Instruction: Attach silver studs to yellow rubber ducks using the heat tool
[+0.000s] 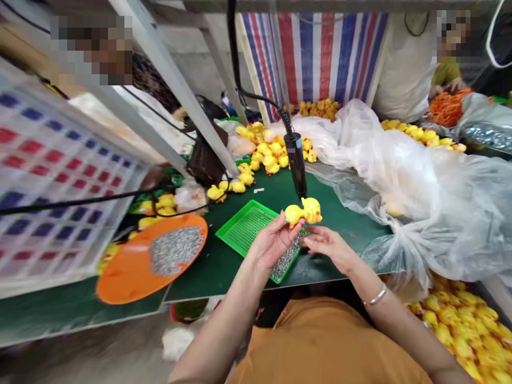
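Our left hand [272, 242] gripped a yellow duck toy [304, 212] just under the hanging screwdriver [297, 170]. Our right hand [330, 248] hovered below; whether it pinched anything, we could not tell. Beneath sat a green tray [242, 226] of screws [285, 262].

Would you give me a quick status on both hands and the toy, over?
Left hand gripping yellow toy duck, just under hanging screwdriver. Right hand at green tray of screws, grip unclear. Nothing between them.
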